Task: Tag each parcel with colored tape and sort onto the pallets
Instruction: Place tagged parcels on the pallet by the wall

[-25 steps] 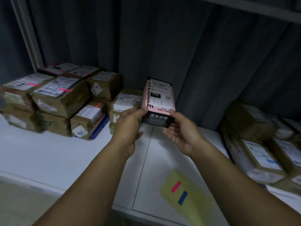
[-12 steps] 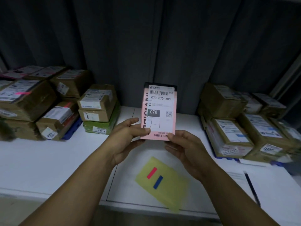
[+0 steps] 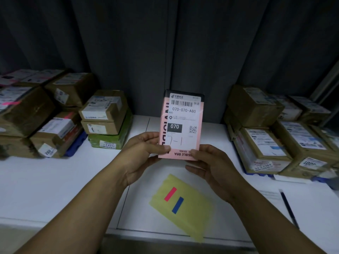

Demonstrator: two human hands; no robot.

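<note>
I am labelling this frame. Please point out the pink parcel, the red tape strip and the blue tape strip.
pink parcel (image 3: 183, 118), head view, white label.
red tape strip (image 3: 170, 194), head view, its middle.
blue tape strip (image 3: 177, 205), head view, its middle.

Lighting is dim and uneven: a dark grey pleated curtain (image 3: 128, 43) hangs across the full width behind a white tabletop (image 3: 45, 189) built of adjoining panels with a visible seam (image 3: 149, 123), a pale metal upright (image 3: 328, 79) stands at far right, and indistinct greyish floor (image 3: 27, 239) shows below the front edge.
</note>
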